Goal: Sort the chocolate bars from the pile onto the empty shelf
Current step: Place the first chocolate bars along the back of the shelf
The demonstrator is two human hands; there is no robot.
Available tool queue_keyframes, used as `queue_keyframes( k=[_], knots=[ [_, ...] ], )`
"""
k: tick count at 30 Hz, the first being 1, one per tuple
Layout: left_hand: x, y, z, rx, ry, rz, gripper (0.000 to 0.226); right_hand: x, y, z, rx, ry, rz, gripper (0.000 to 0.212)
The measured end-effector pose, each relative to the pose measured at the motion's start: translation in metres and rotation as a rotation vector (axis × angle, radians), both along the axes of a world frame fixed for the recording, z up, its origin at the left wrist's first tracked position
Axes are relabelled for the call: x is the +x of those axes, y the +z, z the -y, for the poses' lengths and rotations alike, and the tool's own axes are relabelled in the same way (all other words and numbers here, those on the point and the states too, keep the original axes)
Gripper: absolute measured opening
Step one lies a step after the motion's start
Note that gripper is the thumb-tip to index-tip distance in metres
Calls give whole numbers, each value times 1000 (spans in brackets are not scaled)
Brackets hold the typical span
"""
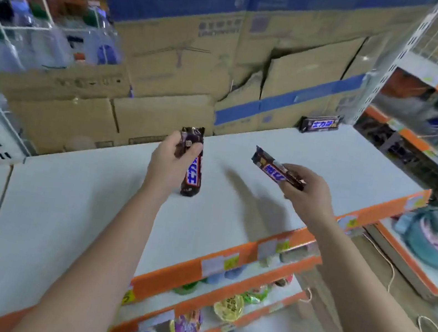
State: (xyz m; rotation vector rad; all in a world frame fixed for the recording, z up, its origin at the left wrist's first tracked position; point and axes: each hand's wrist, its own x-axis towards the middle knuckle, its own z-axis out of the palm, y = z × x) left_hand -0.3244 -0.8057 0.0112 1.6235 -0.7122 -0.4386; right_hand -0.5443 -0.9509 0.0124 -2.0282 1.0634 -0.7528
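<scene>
My left hand (167,161) grips a dark brown chocolate bar (192,174) with a blue and white label, held upright over the white shelf top (74,199). My right hand (308,193) pinches a second, similar bar (277,168) by its near end, lying slanted above the shelf. A third bar (319,124) stands on its long edge at the far right back of the shelf, against the cardboard boxes. No pile of bars is in view.
Stacked cardboard boxes (230,59) with blue tape line the back of the shelf. An orange price rail (224,260) edges its front, with snack packets (228,305) on lower shelves. Wire racks with bottles (46,27) stand left; another shelving unit (435,145) stands right.
</scene>
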Motion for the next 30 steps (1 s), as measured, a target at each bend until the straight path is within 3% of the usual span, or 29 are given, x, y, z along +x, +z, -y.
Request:
queue_keyframes(
  k=[3,8,12,16,18,22,27,30],
  knots=[
    [-5,-1,50,-1,-101,-6,4,-2,2,46,90,-128,106,21],
    [-11,1,125,125,-205,34,6,-2,10,110,117,-159,205,20],
    [-16,-4,164,292,-179,90,25,-5,18,148,192,-108,333,21],
    [-17,-11,189,368,-290,257,42,-5,17,190,228,-47,381,24],
    [-19,-15,199,332,-312,351,43,-6,12,214,144,-17,299,22],
    [-27,-15,214,341,-258,427,42,-8,2,262,-292,88,-77,34],
    [-42,-14,236,411,-120,466,32,-1,-12,308,-405,181,-274,24],
    [-55,-16,249,408,-28,482,31,6,-15,329,-481,300,-296,23]
  ],
)
